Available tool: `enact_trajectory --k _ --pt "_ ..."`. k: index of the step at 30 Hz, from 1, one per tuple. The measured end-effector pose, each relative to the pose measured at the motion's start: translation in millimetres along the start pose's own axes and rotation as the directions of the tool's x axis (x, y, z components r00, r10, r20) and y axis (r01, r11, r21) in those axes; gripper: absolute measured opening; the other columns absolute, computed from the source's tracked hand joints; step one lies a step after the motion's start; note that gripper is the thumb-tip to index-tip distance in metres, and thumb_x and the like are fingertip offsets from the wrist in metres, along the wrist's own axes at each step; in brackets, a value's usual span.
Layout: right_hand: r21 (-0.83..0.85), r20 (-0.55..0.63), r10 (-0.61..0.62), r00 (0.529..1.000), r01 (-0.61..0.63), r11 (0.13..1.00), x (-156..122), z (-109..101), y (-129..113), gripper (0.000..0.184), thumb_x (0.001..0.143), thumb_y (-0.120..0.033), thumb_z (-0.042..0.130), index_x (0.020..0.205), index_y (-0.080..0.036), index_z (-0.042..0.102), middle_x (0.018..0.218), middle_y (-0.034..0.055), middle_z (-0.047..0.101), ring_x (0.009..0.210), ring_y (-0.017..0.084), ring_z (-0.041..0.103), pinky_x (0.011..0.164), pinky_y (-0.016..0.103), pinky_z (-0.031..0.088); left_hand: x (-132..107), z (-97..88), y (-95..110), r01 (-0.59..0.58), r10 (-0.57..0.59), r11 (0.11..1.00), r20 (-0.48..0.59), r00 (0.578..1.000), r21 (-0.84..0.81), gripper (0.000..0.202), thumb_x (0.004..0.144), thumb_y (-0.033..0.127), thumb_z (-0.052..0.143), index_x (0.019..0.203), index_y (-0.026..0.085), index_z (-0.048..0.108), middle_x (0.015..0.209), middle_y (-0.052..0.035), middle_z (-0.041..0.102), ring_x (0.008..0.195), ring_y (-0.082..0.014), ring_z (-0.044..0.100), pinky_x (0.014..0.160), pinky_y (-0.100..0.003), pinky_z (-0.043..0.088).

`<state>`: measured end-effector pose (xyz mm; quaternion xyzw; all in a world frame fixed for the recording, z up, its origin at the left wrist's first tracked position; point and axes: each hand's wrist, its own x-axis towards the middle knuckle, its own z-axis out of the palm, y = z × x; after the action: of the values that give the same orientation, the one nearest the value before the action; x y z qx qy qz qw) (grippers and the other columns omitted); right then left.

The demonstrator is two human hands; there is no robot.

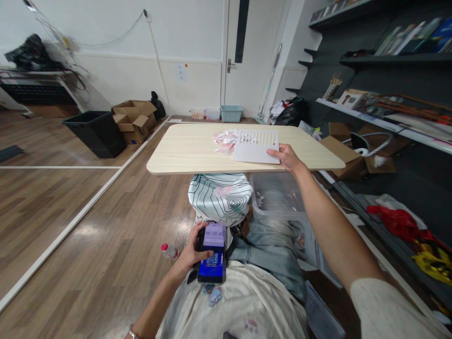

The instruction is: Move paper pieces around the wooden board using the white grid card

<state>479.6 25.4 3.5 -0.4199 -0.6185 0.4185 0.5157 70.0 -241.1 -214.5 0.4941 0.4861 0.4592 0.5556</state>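
Note:
My left hand (193,249) is closed around a smartphone (212,268) above my lap, its thumb lying over the lit screen. A timer shows on the upper part of that screen. Out over the table (183,146), my right hand (287,157) grips the right edge of a flat white panel (256,154) with a row of slots along its far side. Just left of the panel, and partly behind it, lies a pile of white and pinkish scraps (226,139); their kind is too small to tell.
Below the table's near edge are a patterned cloth (219,195) and a clear plastic bin (278,202). A bottle with a red cap (170,251) is on the floor at left. Farther off stand a black trash bin (99,134) and cardboard boxes (132,122). Dark shelves (381,89) line the right.

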Motion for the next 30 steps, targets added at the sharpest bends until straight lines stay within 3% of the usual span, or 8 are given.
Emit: enact_trajectory --k 4,8,13,18,21,24,27,30 --pt "0.019 0.002 0.01 1.0 -0.01 1.0 0 1 0 0.069 0.046 -0.063 0.112 0.095 -0.021 0.09 0.105 0.01 0.091 0.12 0.042 0.082 0.11 0.053 0.065 -4 -1.8 7 0.035 -0.034 0.994 0.012 0.999 -0.105 0.084 0.067 0.04 0.102 0.147 0.033 0.076 0.181 -0.011 0.047 0.176 -0.0474 0.026 0.145 -0.058 0.018" --pt "0.015 -0.004 0.006 1.0 -0.006 1.0 0 1 -1 0.069 0.046 -0.063 0.113 0.096 -0.021 0.091 0.108 0.0098 0.091 0.121 0.041 0.082 0.111 0.053 0.064 -2 -5.8 18 0.096 -0.089 0.972 0.042 0.995 -0.212 0.088 0.072 0.041 0.1 0.155 0.034 0.072 0.177 -0.0105 0.056 0.172 -0.0449 0.038 0.142 -0.057 0.027" --pt "0.008 -0.015 0.007 1.0 -0.007 1.0 0 2 0 0.069 0.044 -0.065 0.112 0.094 -0.022 0.092 0.11 0.009 0.091 0.119 0.04 0.082 0.111 0.053 0.064 9 -16.5 40 0.157 -0.175 0.955 -0.053 0.983 -0.251 0.088 0.076 0.056 0.098 0.156 0.031 0.071 0.162 -0.0153 0.07 0.162 -0.0462 0.053 0.135 -0.062 0.036" --pt "0.002 -0.004 0.011 1.0 -0.011 1.0 1 1 0 0.066 0.045 -0.063 0.112 0.093 -0.023 0.092 0.102 0.0073 0.091 0.116 0.038 0.083 0.112 0.052 0.063 32 -33.0 64 -0.068 0.013 0.978 -0.264 0.965 -0.2 0.072 0.075 0.082 0.084 0.126 0.031 0.083 0.164 -0.0137 0.068 0.162 -0.0445 0.053 0.128 -0.055 0.044" --pt "0.013 -0.007 0.024 1.0 -0.023 1.0 1 1 0 0.063 0.045 -0.06 0.112 0.091 -0.023 0.091 0.101 0.0073 0.091 0.114 0.037 0.084 0.112 0.052 0.063 57 -36.1 89 -0.148 0.039 0.956 -0.39 0.92 -0.253 0.073 0.076 0.083 0.082 0.127 0.031 0.079 0.159 -0.0131 0.071 0.155 -0.04 0.061 0.116 -0.05 0.052" --pt "0.025 -0.015 0.029 0.999 -0.029 0.999 1 1 0 0.063 0.044 -0.058 0.113 0.092 -0.023 0.091 0.101 0.0069 0.091 0.113 0.037 0.084 0.114 0.053 0.062 84 -32.7 123 -0.133 -0.008 0.935 -0.395 0.919 -0.329 0.072 0.081 0.084 0.078 0.124 0.026 0.077 0.138 -0.0137 0.08 0.142 -0.0355 0.069 0.101 -0.042 0.057" --pt "0.026 -0.015 0.027 1.0 -0.027 0.999 0 1 0 0.064 0.044 -0.058 0.113 0.093 -0.023 0.091 0.101 0.0065 0.091 0.112 0.036 0.084 0.115 0.053 0.062 108 -27.6 153 -0.13 -0.037 0.915 -0.399 0.916 -0.382 0.071 0.081 0.089 0.077 0.109 0.023 0.075 0.116 -0.0123 0.082 0.123 -0.033 0.077 0.087 -0.037 0.058" --pt "0.026 -0.009 0.027 1.0 -0.027 0.999 0 1 0 0.063 0.045 -0.058 0.113 0.093 -0.023 0.091 0.102 0.0066 0.091 0.113 0.036 0.084 0.113 0.052 0.063 126 -24.8 170 -0.185 0.003 0.888 -0.397 0.918 -0.421 0.069 0.083 0.087 0.076 0.107 0.023 0.075 0.11 -0.0114 0.082 0.11 -0.0301 0.08 0.081 -0.034 0.06"
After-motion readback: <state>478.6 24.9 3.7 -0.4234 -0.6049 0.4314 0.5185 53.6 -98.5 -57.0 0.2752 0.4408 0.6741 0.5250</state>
